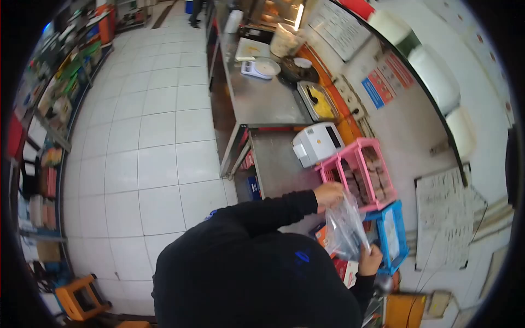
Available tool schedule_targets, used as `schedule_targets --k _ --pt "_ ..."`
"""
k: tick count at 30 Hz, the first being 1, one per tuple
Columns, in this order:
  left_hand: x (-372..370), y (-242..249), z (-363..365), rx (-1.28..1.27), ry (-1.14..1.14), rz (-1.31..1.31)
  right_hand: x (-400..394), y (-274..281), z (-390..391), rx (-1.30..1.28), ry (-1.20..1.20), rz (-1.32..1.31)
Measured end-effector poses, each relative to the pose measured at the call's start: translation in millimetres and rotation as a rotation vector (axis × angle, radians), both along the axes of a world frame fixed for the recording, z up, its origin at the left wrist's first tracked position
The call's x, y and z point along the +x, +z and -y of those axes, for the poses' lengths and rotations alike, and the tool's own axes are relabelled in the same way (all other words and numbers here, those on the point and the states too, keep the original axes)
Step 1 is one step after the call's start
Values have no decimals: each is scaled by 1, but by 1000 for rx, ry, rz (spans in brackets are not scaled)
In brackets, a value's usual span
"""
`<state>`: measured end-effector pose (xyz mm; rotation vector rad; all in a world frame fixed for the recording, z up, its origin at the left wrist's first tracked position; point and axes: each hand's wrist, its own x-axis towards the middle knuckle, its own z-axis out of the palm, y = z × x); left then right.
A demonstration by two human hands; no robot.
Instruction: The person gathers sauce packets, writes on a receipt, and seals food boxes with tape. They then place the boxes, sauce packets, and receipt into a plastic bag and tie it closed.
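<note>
Stretched between my two hands is a clear plastic bag (345, 227), which looks thin and see-through. My left hand (328, 195) is closed on its upper edge, close to the pink basket (377, 175). Lower down, my right hand (371, 259) grips the other side of the bag in a fist. I cannot make out anything inside the bag. Partly hidden behind it lie red and white boxes (346, 271). A blue basket (403, 240) stands just beyond my right hand.
A white label-printer-like machine (320, 144) stands beside the pink basket of wrapped packs. Farther along the steel counter (262, 101) are a kitchen scale (257, 69) and a metal tray of yellow food (321, 104). An orange stool (82, 298) sits on the tiled floor.
</note>
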<state>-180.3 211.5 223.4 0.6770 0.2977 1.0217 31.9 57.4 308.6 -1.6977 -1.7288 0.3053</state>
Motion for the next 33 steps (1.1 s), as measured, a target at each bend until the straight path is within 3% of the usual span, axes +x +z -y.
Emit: schedule_targets --k 4,7,11,13,14,15,17,18,20,23,25,27,28,29,30,31,33 --pt "1 13 5 145 -28 -131 24 -2 16 147 -99 103" --pt "19 45 26 293 -111 -358 61 -19 34 162 -296 -42" --pt "71 26 17 396 -157 -418 85 -35 63 153 -428 -179" --pt "88 41 13 128 -166 -400 116 -70 77 321 -542 -382" --pt "93 37 -4 125 -225 -383 125 -50 92 164 -684 -852" --pt "106 33 -16 120 -269 -361 153 -83 103 276 -638 -793" --pt "134 26 -14 153 -135 -370 170 -96 121 127 -637 -935" --pt "144 23 -9 165 -66 -382 166 -90 125 168 -707 -558" --pt "163 39 9 422 -84 -511 150 -59 112 225 -774 223" --pt "185 21 44 942 -231 -613 108 -40 84 106 -609 142" --pt "205 45 87 1455 -325 -649 119 -50 71 160 -676 357" --pt "218 25 59 1552 123 -664 133 -53 87 67 -737 -297" --pt "222 16 27 1584 313 -706 127 -48 93 169 -639 -203" --pt "217 -1 -6 1430 290 -819 108 -42 99 259 -535 -116" --pt "209 -8 -22 875 -4 -795 97 -40 105 343 -426 -36" --pt "209 5 -27 271 -240 -623 103 -53 110 330 -507 110" --pt "200 25 -3 -141 -551 -507 132 -86 113 303 -663 407"
